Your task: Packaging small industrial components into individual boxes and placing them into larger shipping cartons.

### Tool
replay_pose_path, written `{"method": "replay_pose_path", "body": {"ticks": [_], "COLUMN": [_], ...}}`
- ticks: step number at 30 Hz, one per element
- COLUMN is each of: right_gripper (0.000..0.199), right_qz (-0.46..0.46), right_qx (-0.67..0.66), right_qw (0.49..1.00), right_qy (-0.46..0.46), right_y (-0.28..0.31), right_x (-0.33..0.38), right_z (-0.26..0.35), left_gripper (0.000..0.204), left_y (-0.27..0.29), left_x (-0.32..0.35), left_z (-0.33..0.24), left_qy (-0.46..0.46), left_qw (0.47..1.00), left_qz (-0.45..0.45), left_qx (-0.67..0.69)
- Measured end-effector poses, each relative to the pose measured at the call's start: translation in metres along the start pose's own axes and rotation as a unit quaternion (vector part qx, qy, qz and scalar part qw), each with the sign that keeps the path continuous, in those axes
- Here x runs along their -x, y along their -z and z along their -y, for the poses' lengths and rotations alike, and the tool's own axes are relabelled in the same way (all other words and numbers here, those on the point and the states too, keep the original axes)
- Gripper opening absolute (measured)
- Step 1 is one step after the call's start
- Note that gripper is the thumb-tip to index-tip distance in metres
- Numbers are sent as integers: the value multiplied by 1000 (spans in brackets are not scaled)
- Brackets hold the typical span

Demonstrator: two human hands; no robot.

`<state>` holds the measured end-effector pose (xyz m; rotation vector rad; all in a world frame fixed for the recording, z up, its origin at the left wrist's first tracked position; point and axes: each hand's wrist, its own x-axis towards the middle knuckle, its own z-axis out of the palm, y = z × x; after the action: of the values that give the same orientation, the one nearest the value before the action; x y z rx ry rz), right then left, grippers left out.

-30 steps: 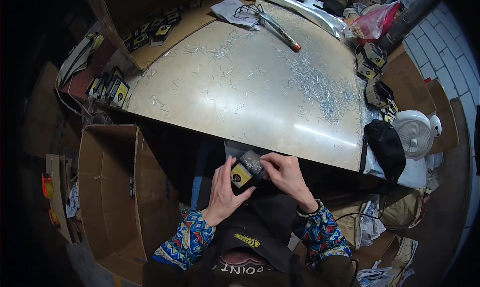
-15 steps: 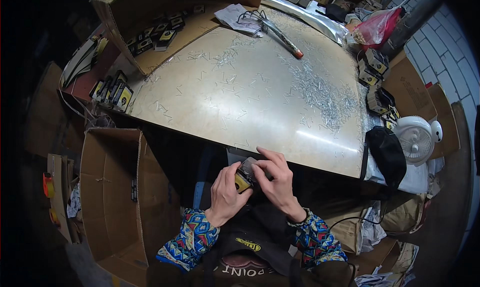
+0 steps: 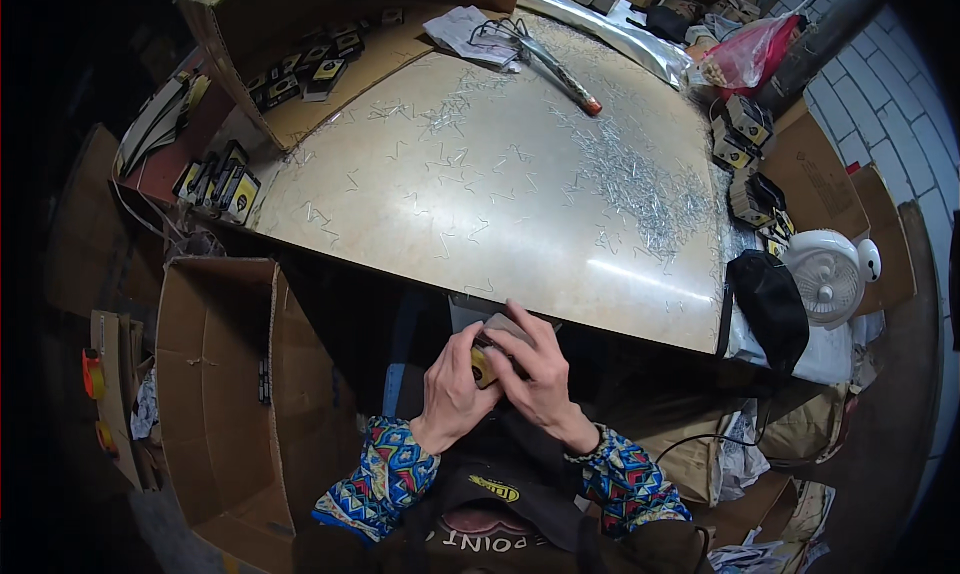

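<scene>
Both hands cupped round small yellow-black packet (image 3: 487,359), left hand (image 3: 452,389) gripping, right hand (image 3: 540,379) pinching top, below table's (image 3: 420,214) near edge, close for fiddling.

An open cardboard box (image 3: 215,394) stands near left; a white fan (image 3: 828,284) sits right; metal staples (image 3: 640,189) litter the table (image 3: 400,204).

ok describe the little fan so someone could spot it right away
Start at the big round metal table and go to its right edge. Just past the black cap there stands a small white fan, the only round white thing with a grille among the dark boxes.
</scene>
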<state>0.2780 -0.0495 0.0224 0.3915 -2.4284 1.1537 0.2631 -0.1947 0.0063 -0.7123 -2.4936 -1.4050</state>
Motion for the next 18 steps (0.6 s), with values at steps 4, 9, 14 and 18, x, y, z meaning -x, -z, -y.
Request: {"method": "replay_pose_path", "body": {"ticks": [4,9,14,18], "right_gripper": [32,24,14,18], "right_qz": [-74,28,-80,-73], "right_qx": [-68,-209,-380,-64], "right_qw": [988,968,870,974], "right_qy": [-121,-135,-302,-205], "right_y": [2,23,3,0], "right_x": [-3,6,7,1], "right_z": [6,-11,3,10], "left_gripper": [75,75,75,75], "left_y": [7,10,7,8], "left_x": [0,1,-3,-5], "left_z": [1,8,4,5], "left_qy": [26,165,141,114], "left_qw": [999,980,974,987], "left_qz": [17,18,74,57], "left_qx": [-8,110,159,99]}}
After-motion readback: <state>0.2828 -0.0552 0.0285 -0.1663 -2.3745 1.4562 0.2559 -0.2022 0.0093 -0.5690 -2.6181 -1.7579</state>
